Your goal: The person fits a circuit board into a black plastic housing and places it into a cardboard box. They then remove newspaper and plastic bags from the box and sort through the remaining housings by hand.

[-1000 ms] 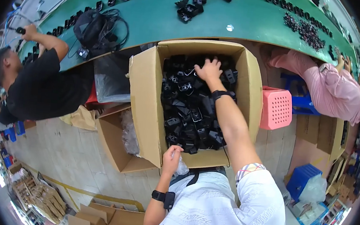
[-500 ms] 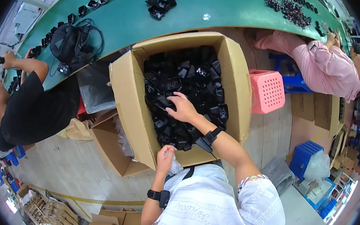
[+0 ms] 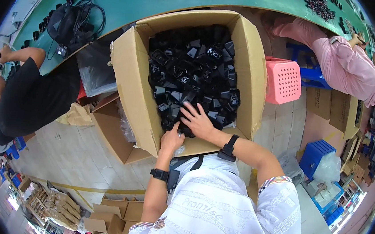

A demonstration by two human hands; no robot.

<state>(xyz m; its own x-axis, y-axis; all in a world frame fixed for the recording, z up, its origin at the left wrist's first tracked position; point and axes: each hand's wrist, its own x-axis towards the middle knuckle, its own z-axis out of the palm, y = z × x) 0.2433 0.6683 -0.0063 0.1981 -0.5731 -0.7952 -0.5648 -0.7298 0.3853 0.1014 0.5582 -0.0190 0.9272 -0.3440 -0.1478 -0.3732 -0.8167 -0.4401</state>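
Observation:
A large open cardboard box (image 3: pixel 251 78) stands before me, holding a heap of small black plastic housings (image 3: pixel 187 68). At the box's near side, my right hand (image 3: pixel 199 123) lies palm down on the heap, fingers spread over the housings. Just left of it, my left hand (image 3: pixel 172 139) reaches over the near wall with its fingertip among the parts. Its other fingers are curled, and what they hold, if anything, is hidden. A scrap of clear plastic (image 3: pixel 179 150) shows beside that hand.
Beyond the box runs a green table (image 3: pixel 130 5) with black housings and a black bag (image 3: pixel 69 35). A pink stool (image 3: pixel 283 81) stands right of the box; another open carton (image 3: pixel 108 130) sits left. One person in black works at left, another in pink at far right.
My right hand has drawn back from the middle of the heap to its near side. My left hand has moved forward over the box's near wall, and the two hands are now close together.

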